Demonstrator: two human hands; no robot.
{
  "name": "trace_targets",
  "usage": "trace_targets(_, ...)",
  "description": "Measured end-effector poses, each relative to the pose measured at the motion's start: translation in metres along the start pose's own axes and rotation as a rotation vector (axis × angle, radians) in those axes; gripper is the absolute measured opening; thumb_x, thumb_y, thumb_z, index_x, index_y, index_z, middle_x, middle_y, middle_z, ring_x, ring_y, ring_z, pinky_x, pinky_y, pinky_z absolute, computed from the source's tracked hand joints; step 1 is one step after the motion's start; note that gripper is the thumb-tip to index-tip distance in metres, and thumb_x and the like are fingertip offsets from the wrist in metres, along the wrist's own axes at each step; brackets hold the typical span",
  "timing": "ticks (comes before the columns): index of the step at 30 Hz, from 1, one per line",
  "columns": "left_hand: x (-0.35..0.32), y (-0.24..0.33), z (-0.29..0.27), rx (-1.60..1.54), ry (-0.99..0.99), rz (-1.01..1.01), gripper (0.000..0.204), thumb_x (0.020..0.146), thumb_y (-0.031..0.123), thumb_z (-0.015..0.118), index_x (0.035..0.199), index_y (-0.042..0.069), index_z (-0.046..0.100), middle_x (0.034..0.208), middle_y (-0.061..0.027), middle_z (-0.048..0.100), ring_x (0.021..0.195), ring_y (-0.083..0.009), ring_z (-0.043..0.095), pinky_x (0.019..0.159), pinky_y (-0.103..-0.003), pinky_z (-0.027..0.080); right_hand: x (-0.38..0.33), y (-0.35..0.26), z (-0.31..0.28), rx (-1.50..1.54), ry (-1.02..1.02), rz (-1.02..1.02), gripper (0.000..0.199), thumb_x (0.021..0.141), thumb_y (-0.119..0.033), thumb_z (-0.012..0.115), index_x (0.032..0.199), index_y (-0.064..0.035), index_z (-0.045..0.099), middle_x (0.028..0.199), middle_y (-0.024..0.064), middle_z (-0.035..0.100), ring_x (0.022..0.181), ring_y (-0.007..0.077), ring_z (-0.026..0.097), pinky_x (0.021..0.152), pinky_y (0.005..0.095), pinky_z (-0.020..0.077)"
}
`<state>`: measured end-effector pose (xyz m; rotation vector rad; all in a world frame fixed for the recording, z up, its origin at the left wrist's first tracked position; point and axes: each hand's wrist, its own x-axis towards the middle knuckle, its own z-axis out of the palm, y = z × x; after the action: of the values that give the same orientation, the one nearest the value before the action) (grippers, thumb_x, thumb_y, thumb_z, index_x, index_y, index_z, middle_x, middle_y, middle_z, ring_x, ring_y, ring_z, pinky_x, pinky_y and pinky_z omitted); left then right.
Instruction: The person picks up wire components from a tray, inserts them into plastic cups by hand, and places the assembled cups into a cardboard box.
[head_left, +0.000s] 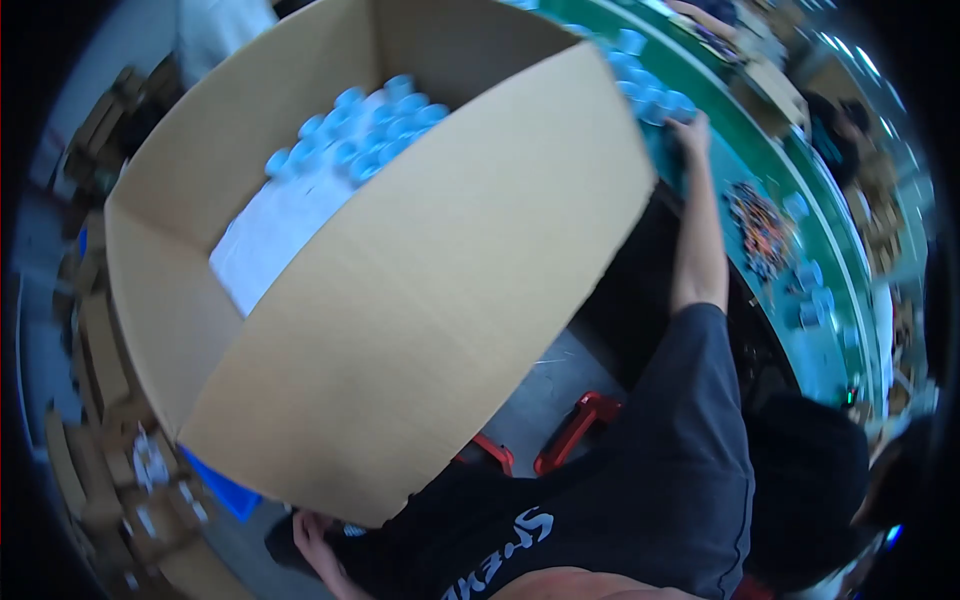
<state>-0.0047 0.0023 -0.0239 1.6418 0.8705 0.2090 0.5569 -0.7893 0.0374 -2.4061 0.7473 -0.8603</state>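
Large open cardboard box (pixel 400 300) fills centre view, tilted, holding blue-capped white bottles (pixel 370 130) clustered at its far end. Its long axis runs lower left to upper right. Left hand (pixel 315 540) sits at the box's near bottom corner, fingers under the edge; grip partly hidden. Right hand (pixel 692 135) reaches far right, spread onto loose blue caps (pixel 650 95) on the green tabletop (pixel 770 150), well apart from the box.

We see a big cardboard box (pixel 400 290) at centre, blue-capped bottles (pixel 360 135) inside at eleven o'clock; our right hand (pixel 690 135) touches blue caps (pixel 650 95) on the green bench (pixel 770 150) at one o'clock.
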Motion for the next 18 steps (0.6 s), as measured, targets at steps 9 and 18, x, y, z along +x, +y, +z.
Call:
trace_targets(9,0.030,-0.053,-0.036,0.444,0.033,0.130,0.016,0.092,0.012,0.052,0.100,-0.001,0.058,0.091,-0.0131,0.063,0.087,-0.0218,0.060,0.077,-0.032,0.047,0.059,0.033,-0.100,0.503,0.357,-0.301,0.030,0.083,-0.003,0.062,0.113,0.0029,0.057,0.101,0.0147,0.065,0.088,0.0185,0.063,0.078,0.0291,0.0499)
trace_targets(18,0.063,-0.108,-0.087,1.329,0.563,-0.093,0.042,0.088,0.024,0.056,0.125,0.006,0.048,0.130,-0.0174,0.046,0.121,-0.0368,0.042,0.099,-0.048,0.035,-0.210,-0.499,-0.003,0.078,-0.432,-1.591,0.030,0.083,0.000,0.056,0.112,-0.0046,0.061,0.110,0.0151,0.063,0.098,0.0302,0.062,0.085,0.0372,0.0504)
